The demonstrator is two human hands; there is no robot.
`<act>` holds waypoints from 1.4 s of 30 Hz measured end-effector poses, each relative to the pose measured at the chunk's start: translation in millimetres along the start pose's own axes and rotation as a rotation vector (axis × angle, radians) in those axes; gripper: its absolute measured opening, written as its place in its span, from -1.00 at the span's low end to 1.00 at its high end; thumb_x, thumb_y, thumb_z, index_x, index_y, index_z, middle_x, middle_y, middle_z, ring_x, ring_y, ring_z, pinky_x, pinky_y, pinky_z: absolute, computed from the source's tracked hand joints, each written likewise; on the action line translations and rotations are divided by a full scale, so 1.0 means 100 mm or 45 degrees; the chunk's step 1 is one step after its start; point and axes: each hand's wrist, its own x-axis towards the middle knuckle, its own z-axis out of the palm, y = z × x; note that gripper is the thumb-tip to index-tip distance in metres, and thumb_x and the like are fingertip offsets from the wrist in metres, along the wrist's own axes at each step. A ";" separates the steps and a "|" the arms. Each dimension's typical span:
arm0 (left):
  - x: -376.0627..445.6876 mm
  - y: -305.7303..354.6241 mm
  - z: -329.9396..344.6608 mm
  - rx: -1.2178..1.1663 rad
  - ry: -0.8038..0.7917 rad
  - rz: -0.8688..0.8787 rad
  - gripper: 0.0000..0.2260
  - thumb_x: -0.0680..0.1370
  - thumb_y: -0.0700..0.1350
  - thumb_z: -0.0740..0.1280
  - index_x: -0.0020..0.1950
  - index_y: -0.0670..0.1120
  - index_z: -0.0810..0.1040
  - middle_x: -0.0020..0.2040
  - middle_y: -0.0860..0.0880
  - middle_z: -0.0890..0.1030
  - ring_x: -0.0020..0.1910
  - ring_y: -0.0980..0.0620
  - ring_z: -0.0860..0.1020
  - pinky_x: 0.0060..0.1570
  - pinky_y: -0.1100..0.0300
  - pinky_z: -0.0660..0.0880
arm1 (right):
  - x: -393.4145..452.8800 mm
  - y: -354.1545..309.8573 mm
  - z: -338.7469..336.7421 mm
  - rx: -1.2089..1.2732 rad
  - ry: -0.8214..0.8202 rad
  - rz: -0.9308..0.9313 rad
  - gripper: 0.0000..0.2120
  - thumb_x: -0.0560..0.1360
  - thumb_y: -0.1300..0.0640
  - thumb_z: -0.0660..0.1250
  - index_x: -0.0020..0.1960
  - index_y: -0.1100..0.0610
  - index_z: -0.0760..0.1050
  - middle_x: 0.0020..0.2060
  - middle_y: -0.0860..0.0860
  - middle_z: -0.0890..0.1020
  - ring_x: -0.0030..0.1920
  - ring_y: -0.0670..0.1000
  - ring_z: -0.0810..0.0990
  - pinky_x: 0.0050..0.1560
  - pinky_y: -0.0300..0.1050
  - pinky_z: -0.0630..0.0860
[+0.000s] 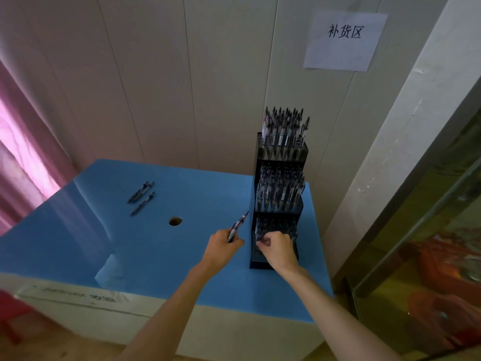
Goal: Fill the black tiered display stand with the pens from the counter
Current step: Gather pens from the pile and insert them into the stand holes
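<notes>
- Nearing the end, judging by layout: black tiered display stand (pixel 279 194) standing at the right end of the blue counter (pixel 161 246), close to the wall.
- Showing top tier (pixel 283 131) and middle tier (pixel 282 190) packed with upright pens.
- Filling the bottom tier (pixel 276 227) right now; looking largely stocked, exact count unreadable through blur.
- Still waiting on the counter: loose pens (pixel 141 196) lying near the far left, well apart from the stand. Looking like three, possibly two in the upper pair; hard telling.
- Holding one more pen (pixel 237 226) in the left hand (pixel 222 247), fingers curled round the lower barrel, tip angled up toward the stand, just beside its left wall.
- Working the right hand (pixel 277 250) at the bottom tier, fingers bent and bunched over the pen tops; seemingly pinching or seating a pen, but not seeing clearly what, if anything, is gripped.
- Remaining, as a judgement: seating the right-hand item, inserting the left-hand pen, then fetching the loose ones.
- Also noting a round hole (pixel 175 221) in the counter surface and a paper sign (pixel 343 40) on the wall.
</notes>
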 end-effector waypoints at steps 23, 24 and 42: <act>0.04 0.13 0.23 0.101 -0.230 -0.028 -0.66 0.48 -0.10 0.46 -0.39 -0.03 0.37 -0.49 0.10 0.32 -0.49 0.10 0.25 -0.42 0.19 0.19 | -0.11 -0.16 -0.31 1.101 -0.279 0.140 -0.87 0.57 0.20 0.39 0.09 0.11 0.68 -0.01 0.03 0.74 0.04 0.01 0.69 0.08 -0.13 0.61; 0.05 0.12 0.23 0.113 -0.229 -0.027 -0.67 0.49 -0.09 0.45 -0.39 -0.04 0.38 -0.49 0.09 0.32 -0.48 0.09 0.25 -0.42 0.19 0.19 | -0.11 -0.16 -0.32 1.098 -0.273 0.139 -0.87 0.57 0.21 0.39 0.07 0.11 0.68 -0.03 0.03 0.75 0.02 0.00 0.69 0.07 -0.14 0.62; 0.13 -0.02 0.02 0.506 0.134 -0.015 -0.68 0.52 -0.04 0.36 -0.32 -0.05 0.29 -0.45 0.01 0.34 -0.47 0.03 0.27 -0.42 0.19 0.20 | 0.06 0.14 -0.46 0.270 0.114 -0.139 -0.83 0.57 0.14 0.40 -0.16 0.17 0.53 -0.28 -0.03 0.67 -0.25 -0.15 0.68 -0.12 -0.15 0.65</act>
